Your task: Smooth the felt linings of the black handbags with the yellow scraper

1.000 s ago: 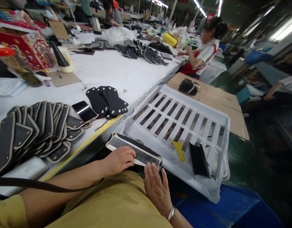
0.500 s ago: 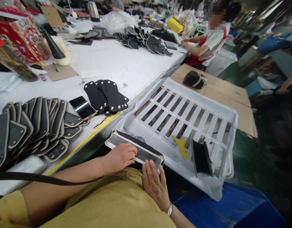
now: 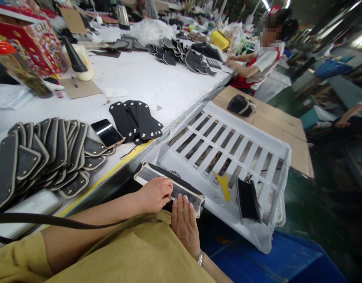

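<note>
A long, narrow piece with a grey fuzzy strip and a whitish border (image 3: 150, 175) lies slanted in front of my body, its black side facing away. My left hand (image 3: 156, 193) is closed, with bent fingers and thumb pinching at the middle of this piece. Beside it, my right hand (image 3: 185, 226) is stretched out, its fingers straight and together, the tips resting on the near edge towards the right end. What lies beneath the piece is hidden. Just beyond it, a yellow flat tool (image 3: 223, 185) and a curved black piece (image 3: 248, 199) lie on the white slotted tray (image 3: 228, 153).
Left on the white table (image 3: 110, 78) are a pile of black pieces with pale edging (image 3: 55, 145), a phone (image 3: 107, 133) and black punched pieces (image 3: 139, 120). A bundled black stack (image 3: 241, 105) sits on cardboard (image 3: 263, 122). Another person (image 3: 257, 65) works at the far edge.
My right hand has shifted slightly left along the strip, closer to my left hand, its fingers now closer together. My left hand stays on the middle of the piece. The camera view has shifted slightly.
</note>
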`<control>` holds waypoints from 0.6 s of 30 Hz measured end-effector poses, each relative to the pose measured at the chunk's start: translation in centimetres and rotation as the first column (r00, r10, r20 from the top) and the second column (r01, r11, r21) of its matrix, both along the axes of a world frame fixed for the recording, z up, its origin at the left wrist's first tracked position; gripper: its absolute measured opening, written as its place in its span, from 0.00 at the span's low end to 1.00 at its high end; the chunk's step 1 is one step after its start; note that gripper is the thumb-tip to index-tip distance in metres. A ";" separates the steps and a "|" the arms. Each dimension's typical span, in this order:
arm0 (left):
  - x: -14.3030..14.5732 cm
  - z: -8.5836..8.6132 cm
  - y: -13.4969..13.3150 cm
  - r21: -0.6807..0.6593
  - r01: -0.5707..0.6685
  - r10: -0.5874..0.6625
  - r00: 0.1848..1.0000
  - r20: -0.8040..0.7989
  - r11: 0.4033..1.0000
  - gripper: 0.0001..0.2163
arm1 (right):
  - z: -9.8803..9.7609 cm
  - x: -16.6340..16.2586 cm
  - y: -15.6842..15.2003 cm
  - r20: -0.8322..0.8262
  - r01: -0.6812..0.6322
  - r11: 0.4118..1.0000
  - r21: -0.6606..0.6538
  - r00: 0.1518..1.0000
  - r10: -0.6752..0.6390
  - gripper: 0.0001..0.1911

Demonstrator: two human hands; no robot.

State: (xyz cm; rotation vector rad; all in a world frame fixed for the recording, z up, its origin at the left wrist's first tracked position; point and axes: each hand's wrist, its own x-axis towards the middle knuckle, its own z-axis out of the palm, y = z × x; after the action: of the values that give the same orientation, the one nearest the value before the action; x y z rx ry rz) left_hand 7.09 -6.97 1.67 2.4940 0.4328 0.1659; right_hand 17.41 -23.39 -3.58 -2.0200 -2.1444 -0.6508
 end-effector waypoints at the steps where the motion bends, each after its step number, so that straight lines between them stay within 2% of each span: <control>1: 0.0 -0.1 0.0 -0.007 -0.008 0.008 1.000 0.001 1.000 0.05 | -0.1 -0.1 0.1 0.000 0.009 1.000 -0.002 1.000 -0.009 0.23; 6: -1.1 0.0 0.6 -0.087 -0.023 0.029 0.997 0.069 0.996 0.03 | -0.6 -0.7 1.2 -0.008 0.020 1.000 0.010 1.000 -0.020 0.21; 9: -2.9 0.3 1.7 -0.022 -0.047 0.050 0.985 0.164 0.999 0.07 | -0.7 -1.0 1.7 -0.046 0.030 0.999 0.013 0.999 -0.030 0.21; 11: -4.1 0.2 2.7 0.037 0.005 -0.012 0.986 0.168 0.999 0.00 | -0.7 -1.0 1.8 -0.043 0.034 0.999 0.002 0.999 -0.034 0.22; 13: -4.8 -0.1 3.5 0.035 0.073 -0.078 0.984 0.160 0.997 0.06 | -0.8 -1.0 1.7 -0.019 0.034 0.999 0.001 0.999 -0.034 0.21; 18: -5.2 -0.9 4.4 -0.042 0.083 -0.073 0.978 0.198 0.996 0.05 | -1.1 -0.9 1.3 -0.030 0.043 0.999 -0.018 0.999 -0.043 0.21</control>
State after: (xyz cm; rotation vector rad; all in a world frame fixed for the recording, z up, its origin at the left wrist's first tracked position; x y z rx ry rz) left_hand 1.91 -2.59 0.79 2.4118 0.2533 0.3613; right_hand 16.47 -22.04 -4.73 -2.0761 -2.1021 -0.6053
